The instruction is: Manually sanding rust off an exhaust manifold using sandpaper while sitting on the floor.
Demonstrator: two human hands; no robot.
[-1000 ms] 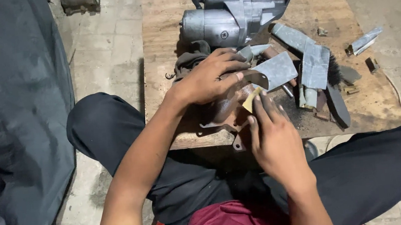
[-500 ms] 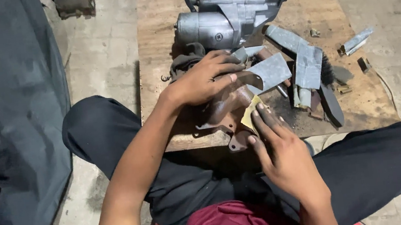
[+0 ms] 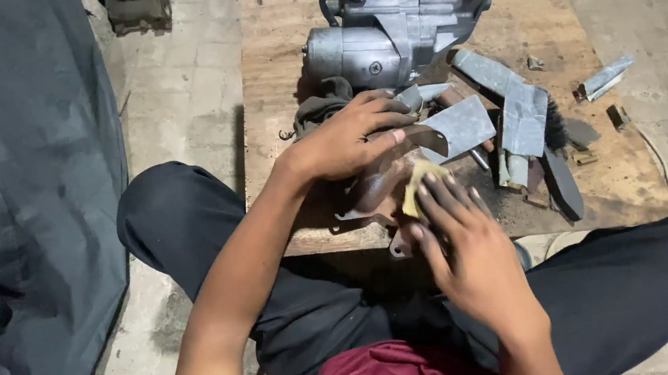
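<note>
Since a moment ago the right hand [image 3: 475,251] has slid a little lower and nearer the body along the rusty metal part [image 3: 380,190], while the left hand [image 3: 349,135] has stayed clamped on top of it.

That part, brown and curved, lies at the near edge of the wooden board [image 3: 286,59], just in front of the person's crossed legs in dark trousers [image 3: 187,221]. The left hand lies palm down over its upper side, fingers curled and pressed against it, holding it flat to the board. The right hand's fingers are held together and extended, pressing a small yellowish scrap of sandpaper [image 3: 418,190] against the part's right side; the scrap shows only at the fingertips, the rest is covered.

Farther back on the board sits a large grey starter motor [image 3: 399,25], lying on its side. A dark rag [image 3: 320,105] is bunched between it and the left hand. To the right of the hands several flat grey metal pieces [image 3: 522,111] lie overlapping, one of them just beside the left fingers. A smaller grey strip [image 3: 602,79] rests apart near the board's right edge. A dark cloth sheet [image 3: 18,207] covers the floor on the left, and paving stones [image 3: 180,88] show between it and the board.
</note>
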